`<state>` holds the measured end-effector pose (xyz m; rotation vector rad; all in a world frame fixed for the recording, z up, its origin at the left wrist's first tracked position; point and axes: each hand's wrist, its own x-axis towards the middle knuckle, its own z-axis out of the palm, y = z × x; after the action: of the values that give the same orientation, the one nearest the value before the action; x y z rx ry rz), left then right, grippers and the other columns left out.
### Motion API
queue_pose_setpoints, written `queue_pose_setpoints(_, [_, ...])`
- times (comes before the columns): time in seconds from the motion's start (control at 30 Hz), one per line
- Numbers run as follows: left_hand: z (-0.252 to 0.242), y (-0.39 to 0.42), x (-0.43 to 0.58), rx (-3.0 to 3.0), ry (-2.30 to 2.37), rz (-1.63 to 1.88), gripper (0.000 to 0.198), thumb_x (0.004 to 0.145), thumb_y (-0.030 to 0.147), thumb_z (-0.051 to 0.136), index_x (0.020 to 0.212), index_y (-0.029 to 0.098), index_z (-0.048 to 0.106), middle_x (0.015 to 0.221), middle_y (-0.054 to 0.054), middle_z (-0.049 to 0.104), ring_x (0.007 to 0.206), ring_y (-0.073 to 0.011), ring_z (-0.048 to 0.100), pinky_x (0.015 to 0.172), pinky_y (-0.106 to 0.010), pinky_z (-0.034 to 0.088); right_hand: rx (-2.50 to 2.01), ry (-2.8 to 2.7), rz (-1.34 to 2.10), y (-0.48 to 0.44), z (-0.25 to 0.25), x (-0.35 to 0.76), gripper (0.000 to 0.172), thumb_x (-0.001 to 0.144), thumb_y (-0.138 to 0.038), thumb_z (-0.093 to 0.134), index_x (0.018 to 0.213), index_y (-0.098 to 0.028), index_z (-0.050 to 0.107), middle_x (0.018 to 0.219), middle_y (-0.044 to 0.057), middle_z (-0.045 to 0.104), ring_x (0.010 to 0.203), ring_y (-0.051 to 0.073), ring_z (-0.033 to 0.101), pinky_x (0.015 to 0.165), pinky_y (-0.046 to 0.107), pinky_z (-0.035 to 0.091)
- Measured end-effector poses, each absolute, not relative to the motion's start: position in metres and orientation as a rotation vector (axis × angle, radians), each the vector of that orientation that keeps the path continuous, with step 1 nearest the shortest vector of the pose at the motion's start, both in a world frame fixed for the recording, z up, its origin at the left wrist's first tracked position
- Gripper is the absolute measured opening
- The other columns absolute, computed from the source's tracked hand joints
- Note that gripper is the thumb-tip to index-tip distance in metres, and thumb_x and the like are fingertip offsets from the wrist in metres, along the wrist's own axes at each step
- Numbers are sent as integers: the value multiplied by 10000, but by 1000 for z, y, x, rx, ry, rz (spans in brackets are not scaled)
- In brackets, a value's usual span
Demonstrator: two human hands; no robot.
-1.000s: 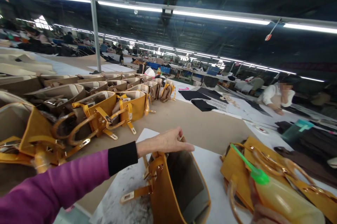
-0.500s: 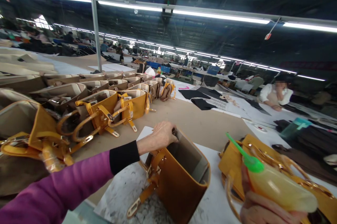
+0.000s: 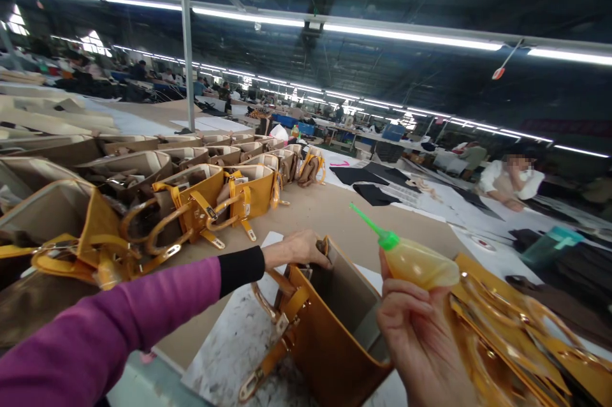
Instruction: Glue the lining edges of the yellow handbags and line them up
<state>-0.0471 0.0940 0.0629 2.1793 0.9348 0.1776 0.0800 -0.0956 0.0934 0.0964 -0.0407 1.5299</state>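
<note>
An open mustard-yellow handbag (image 3: 329,337) stands on a white board (image 3: 229,356) in front of me. My left hand (image 3: 299,249), in a purple sleeve with a black cuff, grips the bag's far rim near its handle. My right hand (image 3: 418,330) is closed round a soft glue bottle (image 3: 415,263) of yellowish liquid with a green nozzle that points up and left, above the bag's opening. More yellow bag parts with curved handles (image 3: 516,330) lie to the right under that hand.
A long row of yellow and tan handbags (image 3: 191,196) lines the brown table at left. A steel post (image 3: 187,50) rises behind them. Black pieces (image 3: 368,190) lie on white sheets beyond. A person in white (image 3: 511,180) leans on the far right table; a teal cup (image 3: 549,244) stands nearby.
My right hand has lifted the glue bottle up and left, over the bag. My left hand has shifted from reaching over the bag to gripping its rim, and the bag has turned upright.
</note>
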Motion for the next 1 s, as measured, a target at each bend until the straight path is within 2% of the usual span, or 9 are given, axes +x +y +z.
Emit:
queue_pose_setpoints(0.17, [43, 102, -41, 1913, 734, 267, 211, 559, 254, 687, 731, 156, 613, 642, 37, 571, 614, -120, 510, 564, -231, 372, -21, 121, 1358, -96, 99, 75, 960, 552, 57, 854, 1340, -165, 352, 661, -125, 455, 530, 68, 558, 484, 123, 526])
queue_pose_setpoints(0.27, [35, 102, -39, 1847, 725, 326, 200, 588, 188, 591, 783, 143, 596, 640, 38, 532, 584, -104, 469, 529, -224, 347, -70, 180, 1278, -95, 104, 71, 1044, 468, 109, 864, 1325, -191, 349, 654, -134, 447, 490, 75, 541, 441, 130, 522])
queue_pose_setpoints(0.37, [29, 104, -42, 1783, 677, 369, 239, 616, 171, 516, 843, 151, 587, 660, 36, 520, 583, -98, 458, 516, -217, 339, -91, 228, 1243, -94, 108, 69, 965, 422, 146, 857, 1216, -201, 432, 647, -130, 447, 473, 83, 538, 414, 143, 521])
queue_pose_setpoints(0.43, [26, 109, -47, 1724, 632, 357, 225, 642, 220, 551, 857, 164, 586, 721, 27, 549, 645, -110, 495, 551, -214, 374, -100, 238, 1212, -93, 108, 69, 868, 411, 145, 861, 1101, -214, 475, 663, -117, 454, 482, 86, 541, 408, 149, 523])
queue_pose_setpoints(0.57, [29, 115, -56, 1674, 572, 302, 243, 618, 353, 677, 719, 160, 567, 721, 14, 547, 700, -129, 512, 597, -224, 398, -111, 212, 1171, -92, 107, 71, 797, 381, 136, 876, 984, -218, 493, 675, -107, 454, 493, 81, 540, 411, 141, 523])
queue_pose_setpoints(0.67, [36, 111, -58, 1679, 524, 313, 254, 613, 358, 680, 720, 155, 570, 696, 21, 543, 665, -118, 500, 595, -223, 388, -125, 216, 1159, -95, 106, 71, 848, 348, 137, 881, 1023, -207, 501, 673, -106, 452, 486, 81, 538, 401, 134, 521])
queue_pose_setpoints(0.83, [52, 99, -57, 1633, 502, 407, 256, 616, 302, 672, 808, 144, 609, 720, 12, 578, 626, -108, 518, 553, -208, 389, -142, 199, 1151, -113, 109, 71, 1016, 380, 122, 883, 1242, -200, 450, 668, -107, 454, 465, 93, 535, 381, 150, 526])
queue_pose_setpoints(0.93, [76, 94, -59, 1666, 489, 403, 270, 632, 291, 666, 861, 153, 630, 734, 9, 586, 585, -96, 515, 514, -196, 388, -136, 221, 1143, -127, 114, 69, 991, 401, 120, 878, 1247, -183, 461, 659, -100, 459, 447, 96, 533, 364, 146, 516])
queue_pose_setpoints(1.0, [97, 93, -60, 1802, 452, 377, 246, 655, 293, 657, 856, 154, 642, 732, 8, 586, 576, -92, 510, 508, -194, 388, -147, 220, 1142, -136, 116, 67, 917, 409, 117, 877, 1183, -206, 505, 656, -100, 464, 448, 89, 531, 364, 130, 506])
